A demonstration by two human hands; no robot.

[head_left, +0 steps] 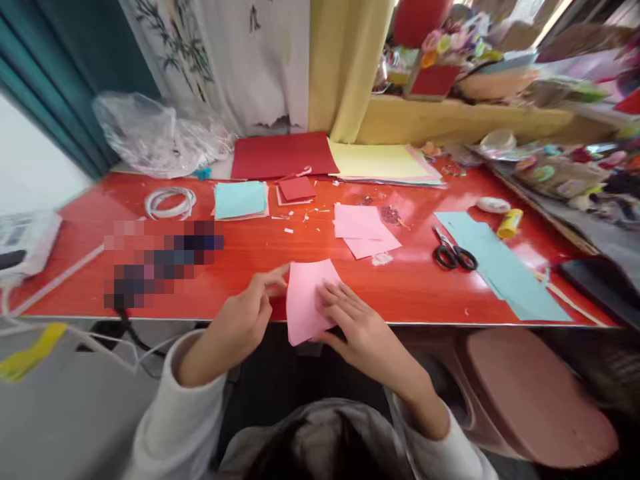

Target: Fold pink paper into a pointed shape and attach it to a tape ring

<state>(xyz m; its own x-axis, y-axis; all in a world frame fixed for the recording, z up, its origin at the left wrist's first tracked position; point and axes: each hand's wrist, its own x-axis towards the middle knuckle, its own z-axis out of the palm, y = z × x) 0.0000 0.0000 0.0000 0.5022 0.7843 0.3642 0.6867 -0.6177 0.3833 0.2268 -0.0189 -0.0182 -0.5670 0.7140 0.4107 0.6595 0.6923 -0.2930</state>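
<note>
At lower centre, a pink sheet [304, 300] is held over the front edge of the red table [240, 257]. It is gripped from the right by the right hand [356, 323], fingers laid flat across its face and thumb at its lower edge. Its upper left corner is met by the bent fingers of the left hand [249, 312]; whether it is pinched there cannot be told. At centre right, black-handled scissors [453, 255] are laid beside light-blue paper [505, 263]. Farther back, overlapping pink pieces [361, 223] are seen near centre.
</note>
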